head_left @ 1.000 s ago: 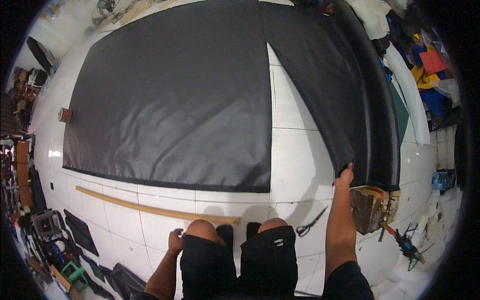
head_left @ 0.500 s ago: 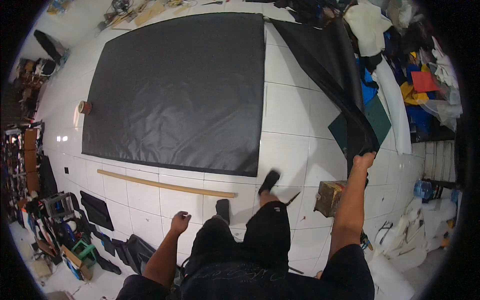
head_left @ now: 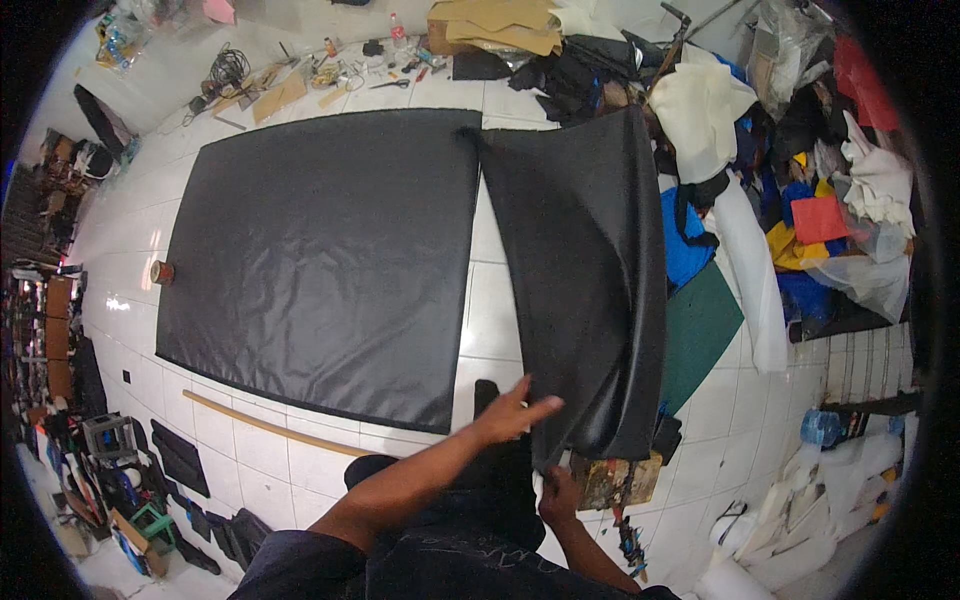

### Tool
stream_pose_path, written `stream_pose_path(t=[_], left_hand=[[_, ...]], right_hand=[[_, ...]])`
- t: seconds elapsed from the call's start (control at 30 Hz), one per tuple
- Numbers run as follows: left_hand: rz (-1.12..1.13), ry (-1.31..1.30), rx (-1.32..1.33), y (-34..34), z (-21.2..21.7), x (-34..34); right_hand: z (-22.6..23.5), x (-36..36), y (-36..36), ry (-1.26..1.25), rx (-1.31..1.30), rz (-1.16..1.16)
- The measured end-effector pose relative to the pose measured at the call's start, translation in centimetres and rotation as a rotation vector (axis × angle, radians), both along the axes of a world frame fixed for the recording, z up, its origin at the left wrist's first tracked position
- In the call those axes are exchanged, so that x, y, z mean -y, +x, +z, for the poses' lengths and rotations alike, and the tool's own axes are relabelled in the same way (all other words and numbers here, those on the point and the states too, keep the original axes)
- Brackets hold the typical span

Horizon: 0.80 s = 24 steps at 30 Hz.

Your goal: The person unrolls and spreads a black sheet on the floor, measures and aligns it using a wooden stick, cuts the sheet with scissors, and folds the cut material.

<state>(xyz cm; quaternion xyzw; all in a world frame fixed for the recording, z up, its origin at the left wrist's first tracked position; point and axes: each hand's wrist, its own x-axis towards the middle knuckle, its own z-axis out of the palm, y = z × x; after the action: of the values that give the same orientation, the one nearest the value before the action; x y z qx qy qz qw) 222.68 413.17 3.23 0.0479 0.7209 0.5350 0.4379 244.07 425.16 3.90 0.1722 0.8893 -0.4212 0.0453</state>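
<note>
A person standing on a white tiled floor [head_left: 300, 470] handles a long panel of black leather-like sheet [head_left: 585, 290], seen from a head-worn camera looking straight down. The left hand [head_left: 510, 412], at about 6 o'clock in the view, is spread with fingers extended and rests at the near left edge of the panel. The right hand [head_left: 560, 495], just below it toward 5 o'clock, is closed in a pinch on the panel's near bottom corner. The panel runs from the hands up toward 12 o'clock, its right side curling over on itself.

To its left, from 9 to 11 o'clock, a larger black sheet [head_left: 320, 270] lies flat on the floor, the two meeting at their far corners near 12 o'clock and parted by a wedge of bare tile closer in. A small round tin [head_left: 161, 271] sits at the big sheet's left edge, and a long wooden stick [head_left: 270, 428] lies just beyond its near edge at 7 o'clock. A wooden block [head_left: 615, 480] rests beside the right hand. Heaps of coloured fabric [head_left: 800, 200] crowd the floor from 1 to 3 o'clock.

The step in hand appears to be lifting and smoothing the narrower panel by its near end. A next move would likely call for a firm two-handed grip on that edge and an even pull, so the curled right side unrolls without dragging the flat sheet alongside.
</note>
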Motion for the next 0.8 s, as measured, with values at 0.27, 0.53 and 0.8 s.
stream_pose_path(t=[0.27,0.53,0.8], left_hand=[[-0.183,-0.099,-0.428,-1.9,0.6,-1.2],[-0.289,-0.12,-0.355,-4.8,4.8,0.8],[0.504,-0.144,-0.217,-2.6,-5.4,23.8]], right_hand=[[3.2,-8.3,-12.9,-0.747,0.206,0.286],[0.2,-2.3,-35.4,0.196,0.646,0.495],[-7.1,2.7,-38.7,0.188,0.658,0.19]])
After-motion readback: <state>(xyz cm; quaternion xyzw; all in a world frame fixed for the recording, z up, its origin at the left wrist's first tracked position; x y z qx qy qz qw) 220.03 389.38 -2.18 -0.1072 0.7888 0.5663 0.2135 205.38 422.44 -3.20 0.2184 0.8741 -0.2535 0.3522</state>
